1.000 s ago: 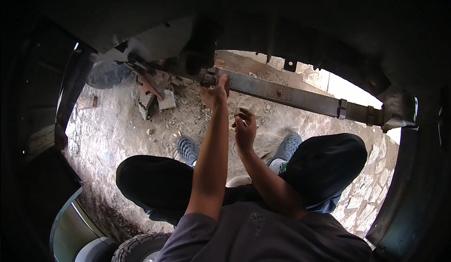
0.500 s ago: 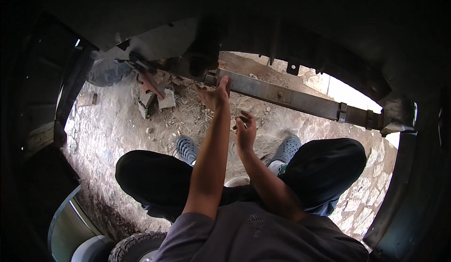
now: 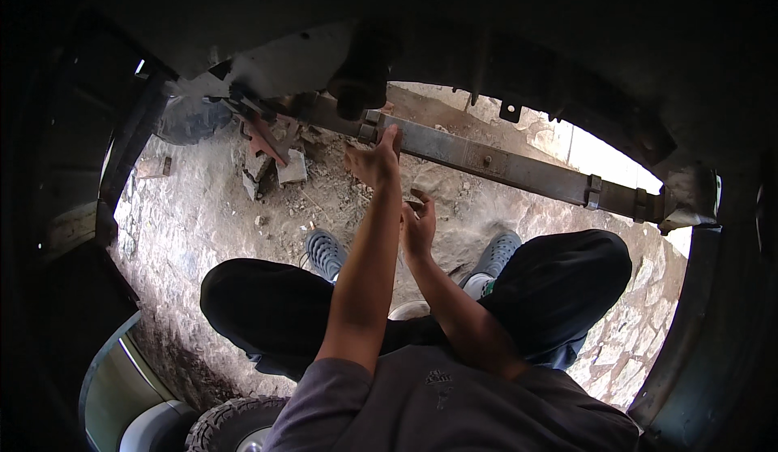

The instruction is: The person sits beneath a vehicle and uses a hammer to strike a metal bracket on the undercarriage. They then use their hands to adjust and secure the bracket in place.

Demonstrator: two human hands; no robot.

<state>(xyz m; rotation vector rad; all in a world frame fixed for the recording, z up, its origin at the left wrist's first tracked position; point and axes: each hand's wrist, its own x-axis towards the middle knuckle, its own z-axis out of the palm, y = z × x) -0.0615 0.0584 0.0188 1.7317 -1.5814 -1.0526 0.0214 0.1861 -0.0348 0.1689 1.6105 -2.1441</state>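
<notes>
A long, dark metal leaf spring [image 3: 527, 170] with strap clamps runs across the upper middle, under the vehicle body. My left hand [image 3: 375, 164] reaches up to it beside the left clamp [image 3: 369, 126]. One digit lies against the bar's near face, while the other fingers spread leftward below it. Lower and to the right, my right hand [image 3: 418, 227] hangs in the air with its fingers loosely bent and apart. I see nothing in it, though its palm is partly hidden. A dark cylindrical part [image 3: 359, 95] sits just above the left clamp.
Broken bricks and rubble [image 3: 292, 167] lie on the dirt floor beyond my left shoe [image 3: 325, 252]. A reddish metal piece [image 3: 262, 140] stands among them. Dark body panels [image 3: 519, 67] surround the opening. A wheel with a tyre [image 3: 231, 426] shows at the lower left.
My right hand has shifted slightly left and down, its fingers bending a little more. The left hand stays at the leaf spring. The whole view has moved slightly.
</notes>
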